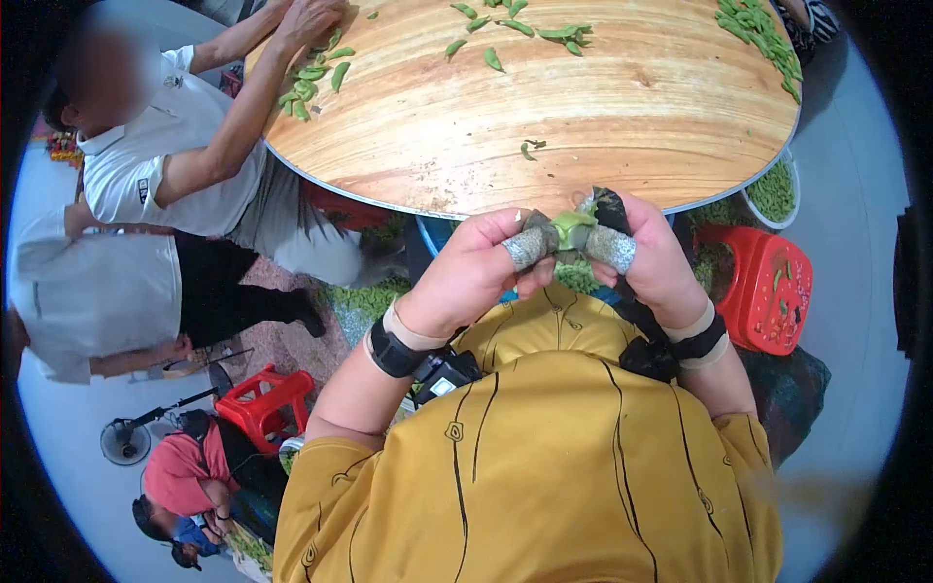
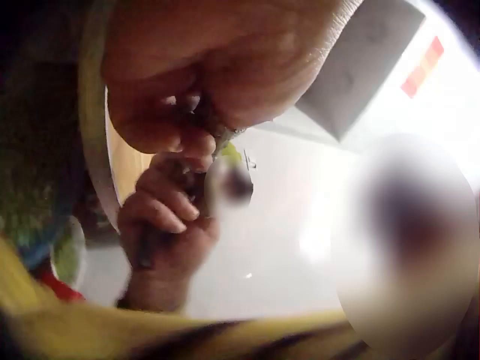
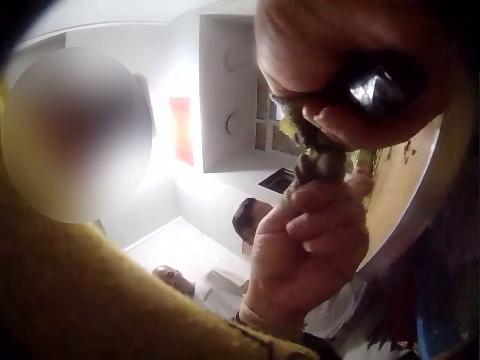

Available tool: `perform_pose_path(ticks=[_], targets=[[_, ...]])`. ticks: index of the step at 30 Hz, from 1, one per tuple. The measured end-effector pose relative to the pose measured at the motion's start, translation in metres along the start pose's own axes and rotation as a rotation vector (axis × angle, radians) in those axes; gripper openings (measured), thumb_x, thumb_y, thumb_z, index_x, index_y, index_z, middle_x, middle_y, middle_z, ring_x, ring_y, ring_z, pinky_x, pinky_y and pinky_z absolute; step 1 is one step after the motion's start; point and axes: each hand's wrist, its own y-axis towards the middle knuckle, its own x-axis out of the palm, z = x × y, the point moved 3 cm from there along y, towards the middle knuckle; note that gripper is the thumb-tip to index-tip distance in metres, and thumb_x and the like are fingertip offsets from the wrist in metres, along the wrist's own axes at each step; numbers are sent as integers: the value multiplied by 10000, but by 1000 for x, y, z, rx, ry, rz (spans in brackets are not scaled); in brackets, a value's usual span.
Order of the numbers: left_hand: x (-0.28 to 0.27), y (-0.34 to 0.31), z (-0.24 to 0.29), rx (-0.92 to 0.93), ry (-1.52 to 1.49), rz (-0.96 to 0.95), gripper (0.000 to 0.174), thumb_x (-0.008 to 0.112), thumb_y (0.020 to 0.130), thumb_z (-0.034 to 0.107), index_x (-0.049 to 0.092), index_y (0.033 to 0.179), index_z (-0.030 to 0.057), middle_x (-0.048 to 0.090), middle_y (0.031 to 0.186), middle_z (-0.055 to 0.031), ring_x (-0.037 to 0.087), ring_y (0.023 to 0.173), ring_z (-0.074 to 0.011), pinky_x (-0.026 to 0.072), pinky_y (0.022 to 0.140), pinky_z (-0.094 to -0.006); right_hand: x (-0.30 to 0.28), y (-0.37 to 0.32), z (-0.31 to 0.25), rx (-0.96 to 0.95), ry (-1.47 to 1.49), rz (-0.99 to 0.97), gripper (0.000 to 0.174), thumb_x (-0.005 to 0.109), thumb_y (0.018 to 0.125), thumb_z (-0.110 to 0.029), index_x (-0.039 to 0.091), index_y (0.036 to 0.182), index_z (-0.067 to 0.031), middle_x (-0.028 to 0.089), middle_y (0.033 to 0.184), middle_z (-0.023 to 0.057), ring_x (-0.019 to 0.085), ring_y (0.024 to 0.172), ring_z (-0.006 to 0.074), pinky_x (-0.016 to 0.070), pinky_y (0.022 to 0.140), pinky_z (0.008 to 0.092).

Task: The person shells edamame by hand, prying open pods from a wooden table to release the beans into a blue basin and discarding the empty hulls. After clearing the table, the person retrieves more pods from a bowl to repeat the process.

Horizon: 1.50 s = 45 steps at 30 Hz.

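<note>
A green bean pod (image 1: 573,233) is pinched between my two hands, over my lap at the table's near edge. My left hand (image 1: 471,257) grips it from the left, its thumb wrapped in grey tape (image 1: 531,247). From the right, my right hand (image 1: 666,257) holds the other side with a thumb wrapped alike. Dark wrapping also shows on the right forefinger. In the left wrist view, my left hand (image 2: 217,60) meets my right hand (image 2: 169,217) fingertip to fingertip. The curled fingers hide most of the pod in both wrist views.
Green pods (image 1: 515,24) lie scattered on the round wooden table (image 1: 603,107), with a heap (image 1: 763,39) at its right edge. A red stool (image 1: 773,291) and a white tub of green beans (image 1: 775,194) stand at right. A person (image 1: 185,146) sits at left.
</note>
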Motion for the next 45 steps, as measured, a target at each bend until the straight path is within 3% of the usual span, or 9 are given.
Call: perform_pose_path(ticks=[5,7,12,22,25,29,32,39,45], targets=[[-2,3,-3,54,195,126,110,513,928,92,604,938,30,572,734,12,469,582,-54,390,534,-200,-3,-4,8,100,-8,41,139,623,868,-114,597,978,-33,556,707,-29,473,532,54,395,467,231],[-5,4,-5,115,424,191,112,504,922,72,607,916,28,571,717,17,477,581,-52,395,531,-201,-5,-8,4,-372,-606,296,174,642,839,-116,597,972,-12,590,725,37,535,569,163,451,537,321],[8,-1,-5,303,1052,197,98,495,892,20,586,926,5,586,724,10,531,615,-75,454,556,-232,8,-24,-7,-612,-1063,235,186,634,739,-50,588,913,-3,569,752,155,559,684,338,469,630,392],[12,-4,-15,20,535,-9,176,455,904,-4,584,1024,1,601,829,9,536,722,-57,464,655,-211,-3,-23,-4,-165,-709,119,167,630,720,-69,594,867,1,576,751,182,579,701,368,472,625,383],[17,-2,-16,61,669,111,155,463,906,7,579,1008,1,605,794,1,534,683,-60,466,617,-220,-9,-28,0,-393,-1007,198,158,644,735,-88,592,856,0,576,763,183,576,714,370,472,630,387],[27,4,15,518,1385,556,267,543,784,-20,561,1050,1,617,765,-162,618,665,-286,504,620,-356,-13,-35,0,-364,-1123,198,167,653,739,-102,577,836,11,574,779,189,571,736,381,473,652,402],[30,39,5,728,1649,415,358,537,709,-52,542,1067,-32,601,797,-184,599,733,-346,497,663,-416,-23,-35,7,-408,-1103,176,188,657,741,-118,565,832,18,566,783,197,565,744,389,469,669,422],[44,98,14,601,2091,276,224,535,755,64,549,955,-34,591,776,-147,615,748,-289,503,643,-386,-52,-44,3,-319,-1094,189,193,628,758,-139,568,854,18,554,757,209,552,725,408,453,641,444],[-7,61,18,215,2042,729,138,538,762,56,576,878,-8,601,779,-147,624,735,-267,518,628,-372,-60,-42,11,-223,-1037,159,194,630,769,-155,570,842,15,551,741,231,553,706,423,448,609,448]])
